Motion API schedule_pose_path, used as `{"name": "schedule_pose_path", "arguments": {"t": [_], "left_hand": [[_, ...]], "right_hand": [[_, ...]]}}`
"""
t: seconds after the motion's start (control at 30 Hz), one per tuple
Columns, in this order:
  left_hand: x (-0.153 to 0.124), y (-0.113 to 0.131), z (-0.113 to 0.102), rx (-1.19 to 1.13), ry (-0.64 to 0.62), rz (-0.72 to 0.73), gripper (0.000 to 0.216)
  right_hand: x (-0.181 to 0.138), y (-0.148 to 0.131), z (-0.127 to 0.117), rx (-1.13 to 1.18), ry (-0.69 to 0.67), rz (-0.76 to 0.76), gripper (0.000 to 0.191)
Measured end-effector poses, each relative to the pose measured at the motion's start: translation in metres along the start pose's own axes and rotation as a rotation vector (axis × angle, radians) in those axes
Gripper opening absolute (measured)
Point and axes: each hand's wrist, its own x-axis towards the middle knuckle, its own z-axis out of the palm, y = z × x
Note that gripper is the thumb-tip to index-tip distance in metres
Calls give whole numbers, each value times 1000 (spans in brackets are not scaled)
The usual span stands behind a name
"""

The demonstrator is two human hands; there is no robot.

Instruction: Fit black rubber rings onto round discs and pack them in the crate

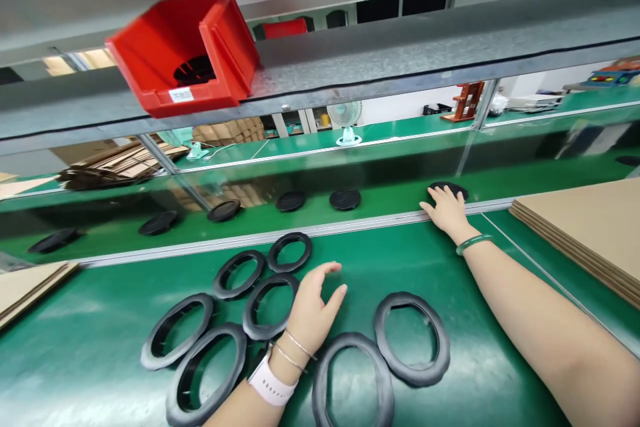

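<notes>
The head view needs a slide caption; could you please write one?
Right hand on a black disc, open left hand among black rings on a green tabletop.

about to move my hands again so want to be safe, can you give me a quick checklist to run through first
1. Left hand free: ok, fingers apart with nothing visible between them.
2. Left hand clear of the black ring beside it: cannot tell, they overlap in view.
3. Right hand on the black disc: ok, fingers over it.
4. Disc firmly gripped: cannot tell, the hand hides much of it.
5. Right forearm clear of the cardboard stack: ok, green tabletop shows between.
</notes>
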Motion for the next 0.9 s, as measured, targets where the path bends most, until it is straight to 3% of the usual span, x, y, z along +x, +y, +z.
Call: {"name": "schedule_pose_path", "arguments": {"t": [0.07, 0.13, 0.2, 0.27, 0.4, 0.57, 0.67, 0.77, 0.9], "left_hand": [[4, -5, -12, 264, 137, 0, 35], [8, -10, -20, 463, 177, -116, 44], [11, -15, -23, 570, 97, -268, 53], [10, -15, -20, 608, -11, -329, 59], [-4, 2, -6, 559, -140, -164, 59], [-20, 35, -3, 265, -491, 183, 63], [-22, 47, -6, 136, -610, 269, 63], [-19, 48, -12, 145, -535, 255, 56], [-5, 23, -36, 467, -159, 105, 47]], "right_hand": [[-5, -19, 7, 39, -16, -172, 57], [-10, -37, 11, 105, -114, -291, 56], [-13, -46, 14, 174, -214, -351, 55], [-14, -48, 17, 233, -277, -373, 53], [-13, -42, 20, 281, -303, -377, 52], [-12, -40, 21, 297, -291, -390, 50], [-12, -40, 22, 304, -291, -400, 49], [-11, -39, 21, 305, -300, -413, 49], [-11, -41, 20, 322, -301, -414, 48]]}}
